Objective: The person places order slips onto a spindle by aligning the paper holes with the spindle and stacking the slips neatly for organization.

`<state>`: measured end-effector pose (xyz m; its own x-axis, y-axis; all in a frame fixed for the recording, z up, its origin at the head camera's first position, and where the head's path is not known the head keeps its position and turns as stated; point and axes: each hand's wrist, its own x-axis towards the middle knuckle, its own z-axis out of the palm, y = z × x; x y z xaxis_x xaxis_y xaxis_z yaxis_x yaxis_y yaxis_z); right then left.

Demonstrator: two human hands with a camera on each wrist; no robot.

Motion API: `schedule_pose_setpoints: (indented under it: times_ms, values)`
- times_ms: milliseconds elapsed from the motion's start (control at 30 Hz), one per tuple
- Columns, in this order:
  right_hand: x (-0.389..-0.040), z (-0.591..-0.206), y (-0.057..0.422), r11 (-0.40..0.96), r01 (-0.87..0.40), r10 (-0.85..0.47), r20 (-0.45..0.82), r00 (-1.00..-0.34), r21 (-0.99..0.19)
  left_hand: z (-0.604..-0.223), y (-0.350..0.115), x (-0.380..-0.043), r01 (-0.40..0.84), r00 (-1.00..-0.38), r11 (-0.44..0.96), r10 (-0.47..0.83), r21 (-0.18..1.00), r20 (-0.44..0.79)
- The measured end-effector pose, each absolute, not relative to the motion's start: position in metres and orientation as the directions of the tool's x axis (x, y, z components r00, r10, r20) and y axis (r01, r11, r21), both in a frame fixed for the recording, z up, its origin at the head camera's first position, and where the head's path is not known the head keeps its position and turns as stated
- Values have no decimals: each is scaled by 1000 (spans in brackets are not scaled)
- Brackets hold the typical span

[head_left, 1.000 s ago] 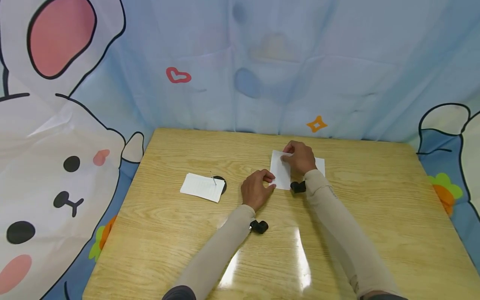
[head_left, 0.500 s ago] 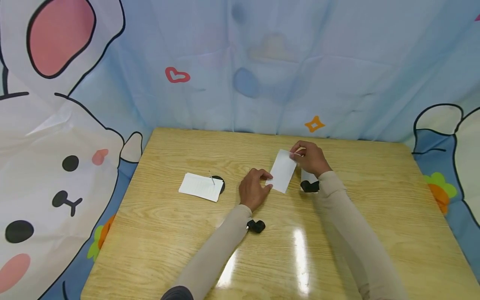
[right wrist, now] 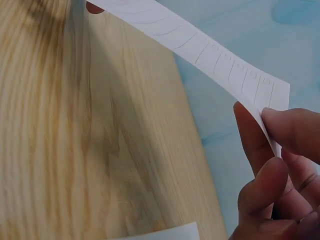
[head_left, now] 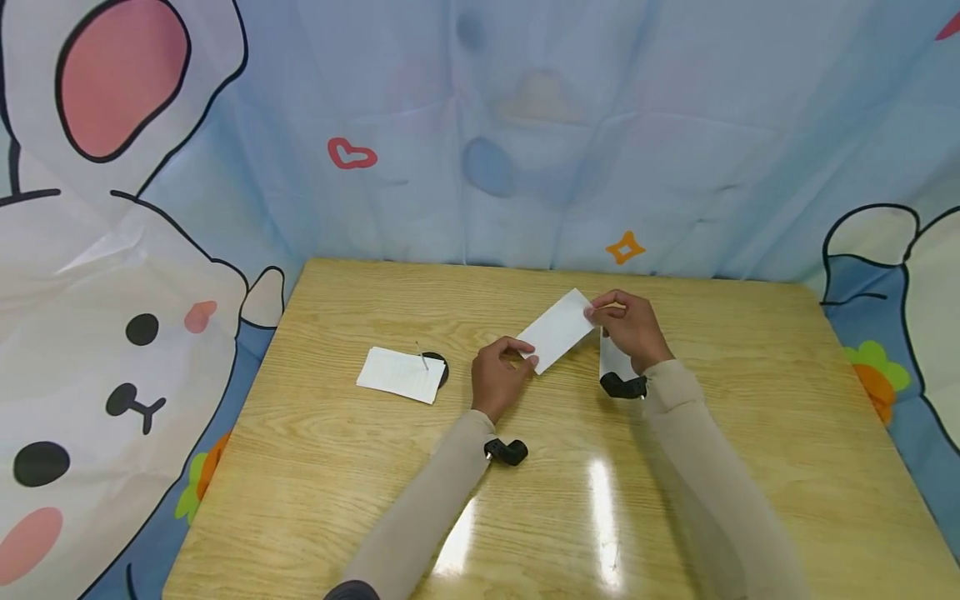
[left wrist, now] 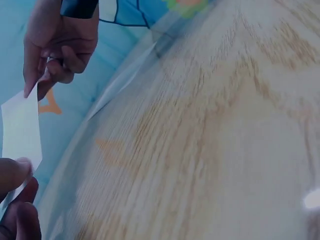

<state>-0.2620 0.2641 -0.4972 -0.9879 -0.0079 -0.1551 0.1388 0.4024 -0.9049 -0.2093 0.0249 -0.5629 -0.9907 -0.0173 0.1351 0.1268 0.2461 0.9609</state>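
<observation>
A white sheet of paper (head_left: 557, 331) is held tilted above the table by both hands. My left hand (head_left: 497, 379) pinches its lower left corner between thumb and fingers. At the opposite end, my right hand (head_left: 633, 329) pinches the upper right edge. In the right wrist view the sheet (right wrist: 220, 62) bends slightly and shows printed lines and small boxes on one face. Another white paper (head_left: 615, 358) lies on the table beneath the right hand, partly hidden by it.
A small stack of lined white paper (head_left: 401, 374) lies to the left on the wooden table (head_left: 337, 500). A thin grey stick-like thing (head_left: 423, 358) and a black round thing (head_left: 444, 372) are at its right end. A printed curtain (head_left: 420, 208) hangs behind the table.
The sheet has come away from the other paper, moved left and turned clockwise, and is now lifted between both hands. The right hand has moved to the right.
</observation>
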Motion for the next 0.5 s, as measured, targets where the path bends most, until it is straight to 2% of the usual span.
schedule_pose_setpoints:
  times_ms: [133, 300, 500]
  values:
    - [-253, -497, 264, 353, 179, 7, -188, -982, -919, -564, 25, -210, 124, -990, 108, -55, 986, 131]
    - [-243, -498, 264, 353, 165, -17, -183, -983, -921, -564, 21, -209, 124, -991, -43, -53, 991, 122]
    - [-237, -502, 264, 403, 83, -52, -113, -992, -912, -558, 11, -204, 150, -988, -8, -26, 989, 149]
